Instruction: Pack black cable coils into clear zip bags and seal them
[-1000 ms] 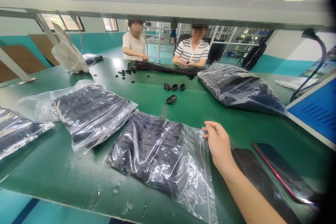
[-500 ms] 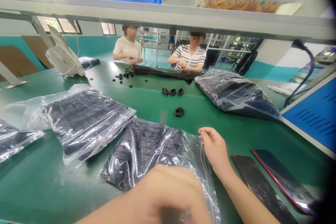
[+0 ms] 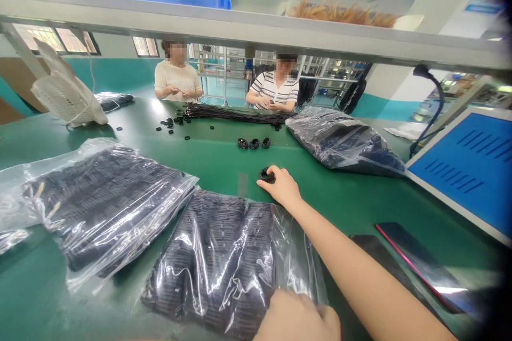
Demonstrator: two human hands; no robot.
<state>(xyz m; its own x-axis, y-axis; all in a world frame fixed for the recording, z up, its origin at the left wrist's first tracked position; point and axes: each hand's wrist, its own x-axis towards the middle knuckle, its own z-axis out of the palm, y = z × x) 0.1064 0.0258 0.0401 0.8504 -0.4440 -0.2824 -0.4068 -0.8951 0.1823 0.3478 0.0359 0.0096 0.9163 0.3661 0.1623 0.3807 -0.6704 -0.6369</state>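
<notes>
My right hand (image 3: 282, 186) reaches out over the green table, thumb and fingers closed around a small black cable coil (image 3: 264, 175) that rests on the surface. At the bottom of the view is my left hand (image 3: 298, 317), blurred, its fingers curled down at the lower right edge of a clear plastic bag (image 3: 224, 256). Whatever those fingers hold is hidden. Dark, ribbed-looking bundles of coils fill this bag in rows, and its right end lies flat under my right forearm.
Another full bag (image 3: 108, 197) lies left, a third (image 3: 344, 138) back right. Several cable coils (image 3: 254, 143) sit ahead, before a long cable bundle (image 3: 240, 113). Two phones (image 3: 420, 261) and a blue box (image 3: 472, 165) are right, a fan (image 3: 66, 93) left. Two people sit opposite.
My right hand has left the bag's upper right corner, moved forward and left, and closed on the cable coil. My left hand has shifted down and right. The whole view has shifted slightly.
</notes>
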